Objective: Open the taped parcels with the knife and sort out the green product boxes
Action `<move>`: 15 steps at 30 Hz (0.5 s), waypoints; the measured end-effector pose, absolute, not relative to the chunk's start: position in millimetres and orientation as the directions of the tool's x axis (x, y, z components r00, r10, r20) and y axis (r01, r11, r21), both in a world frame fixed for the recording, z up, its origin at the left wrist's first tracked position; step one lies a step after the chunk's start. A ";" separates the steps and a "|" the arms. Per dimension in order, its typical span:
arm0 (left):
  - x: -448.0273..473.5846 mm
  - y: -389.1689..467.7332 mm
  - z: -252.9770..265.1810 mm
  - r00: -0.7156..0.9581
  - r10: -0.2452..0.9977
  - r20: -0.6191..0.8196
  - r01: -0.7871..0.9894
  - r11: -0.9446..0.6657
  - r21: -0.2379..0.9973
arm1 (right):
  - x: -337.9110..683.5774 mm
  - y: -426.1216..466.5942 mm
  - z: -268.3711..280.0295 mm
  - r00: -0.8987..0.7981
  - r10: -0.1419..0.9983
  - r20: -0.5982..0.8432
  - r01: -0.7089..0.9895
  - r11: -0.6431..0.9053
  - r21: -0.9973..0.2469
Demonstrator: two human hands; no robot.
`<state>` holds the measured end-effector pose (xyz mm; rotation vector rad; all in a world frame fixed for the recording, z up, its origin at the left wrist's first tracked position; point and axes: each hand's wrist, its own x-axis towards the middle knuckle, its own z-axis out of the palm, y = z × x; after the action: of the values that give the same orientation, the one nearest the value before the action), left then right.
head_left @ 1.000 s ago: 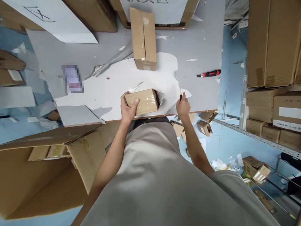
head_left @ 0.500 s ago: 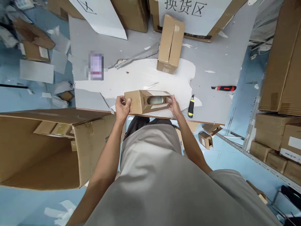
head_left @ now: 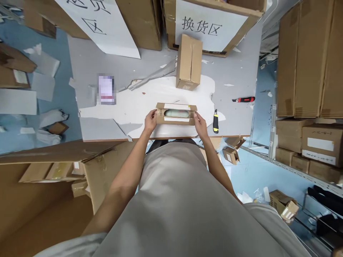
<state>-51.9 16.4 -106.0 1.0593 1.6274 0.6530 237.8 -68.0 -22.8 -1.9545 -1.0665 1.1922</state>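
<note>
Between my two hands is a small cardboard box with an oval opening in its top side. Through that opening shows a pale greenish cylindrical thing, its kind unclear. At the box's left end, my left hand grips the edge with thumb and fingers. My right hand closes on the right end in the same way. To the right of it lies a yellow and black utility knife. White paper is spread on the table under and beyond the box.
A closed carton stands behind, near large boxes with a labelled sheet. A red and black utility knife lies at right. A purple, blurred packet is at left. Below the table's left edge stands a big open carton.
The box has turned so its oval opening faces up toward me, and my left hand has shifted right along with its left end. The view has also shifted.
</note>
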 end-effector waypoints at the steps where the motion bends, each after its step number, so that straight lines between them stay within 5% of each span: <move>1: -53.5 20.1 -103.8 -0.096 0.872 -0.480 0.322 0.484 0.814 | 234.4 -67.7 -23.9 0.304 0.862 -0.405 0.326 -0.493 -0.807; 4: -63.7 20.8 -87.9 -0.129 0.872 -0.472 0.302 0.488 0.819 | 228.5 -68.1 -26.1 0.357 0.852 -0.382 0.321 -0.496 -0.807; 9: -73.9 -0.4 -46.2 0.120 0.864 -0.489 0.307 0.437 0.846 | 234.2 -70.1 -22.9 0.366 0.860 -0.357 0.377 -0.487 -0.788; 15: -68.0 -11.2 -27.2 0.170 0.836 -0.521 0.305 0.458 0.835 | 255.7 -51.0 -5.7 0.180 0.949 -0.257 0.573 -0.314 -0.757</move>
<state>-68.0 -11.2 -27.2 1.0923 1.4017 0.5105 255.7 -51.0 -5.7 -1.9620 -1.4259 0.9899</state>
